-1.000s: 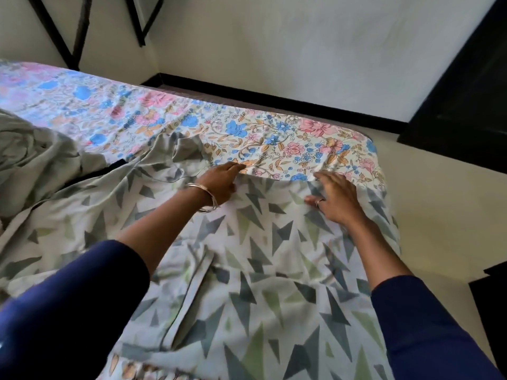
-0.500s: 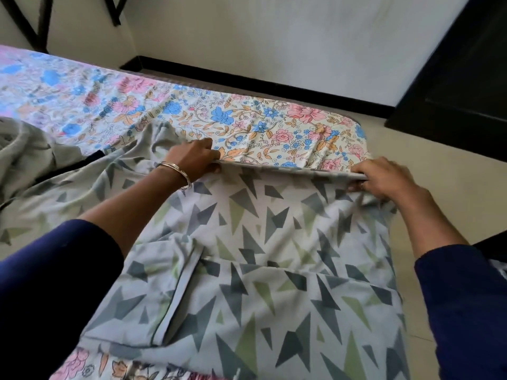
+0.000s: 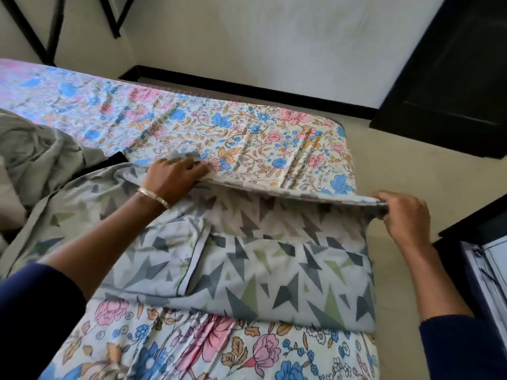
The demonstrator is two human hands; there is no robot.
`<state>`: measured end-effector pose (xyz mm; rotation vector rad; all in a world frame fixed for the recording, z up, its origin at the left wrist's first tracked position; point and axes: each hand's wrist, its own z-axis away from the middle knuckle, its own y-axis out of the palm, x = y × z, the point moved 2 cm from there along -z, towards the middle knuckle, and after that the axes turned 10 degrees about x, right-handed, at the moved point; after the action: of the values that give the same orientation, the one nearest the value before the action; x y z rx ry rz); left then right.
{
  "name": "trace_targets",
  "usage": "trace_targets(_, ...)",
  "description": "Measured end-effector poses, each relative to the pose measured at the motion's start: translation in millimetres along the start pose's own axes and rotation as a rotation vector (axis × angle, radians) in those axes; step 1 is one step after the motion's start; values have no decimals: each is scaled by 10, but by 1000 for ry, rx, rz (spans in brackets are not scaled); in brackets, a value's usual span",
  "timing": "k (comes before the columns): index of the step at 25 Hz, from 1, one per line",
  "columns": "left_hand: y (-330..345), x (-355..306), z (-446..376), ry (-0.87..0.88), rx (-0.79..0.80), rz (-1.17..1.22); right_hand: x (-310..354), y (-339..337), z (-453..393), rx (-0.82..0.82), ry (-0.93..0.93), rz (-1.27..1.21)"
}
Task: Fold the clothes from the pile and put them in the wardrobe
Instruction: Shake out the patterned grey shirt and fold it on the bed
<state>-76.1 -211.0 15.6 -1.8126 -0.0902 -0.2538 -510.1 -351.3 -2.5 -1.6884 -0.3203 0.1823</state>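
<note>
1. Head view: left hand [image 3: 175, 174] and right hand [image 3: 406, 215] each pinch the far hem of the cloth [image 3: 274, 275], which lies on the bed [image 3: 247, 138], its hem raised
2. Risk, I judge: an uneven pull skews the fold; the right corner overhangs the bed edge and could slide off
3. Free bed lies beyond; a grey pile [image 3: 35, 152] crowds the left

left fingers [image 3: 189, 167] partly blurred, grey pile [image 3: 35, 152] cropped left

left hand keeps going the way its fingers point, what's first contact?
Likely the floral bedsheet. The left hand grips the triangle-print cloth at its far edge, fingers pointing right and away, low over the bed. Nothing else lies along that line; height above the sheet is unclear.
</note>
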Motion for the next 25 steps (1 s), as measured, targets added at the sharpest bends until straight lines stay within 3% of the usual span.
trace_targets(3, 13, -177, 568, 36, -47, -1, -125, 143, 632, -27, 10, -111)
trace_targets(7, 246, -508, 1208, 64, 71, -31, -66, 425, 1382, 214, 55, -280)
trace_targets(13, 51, -641, 1290, -151, 96, 46, -93, 247, 1622, -59, 130, -404)
trace_targets(15, 9, -718, 1326, -148, 118, 62, -126, 296, 1735, -2, 130, -432)
trace_targets(19, -12, -833, 1500, -173, 167, 91, -119, 485, 1967, 266, 118, -457)
trace_targets(22, -7, -923, 1529, -194, 138, 128, -163, 477, 1839, 462, 224, -336)
trace_targets(25, -37, -1119, 1289, -270, 146, 222, 145, 308, 1546, 308, 144, -538)
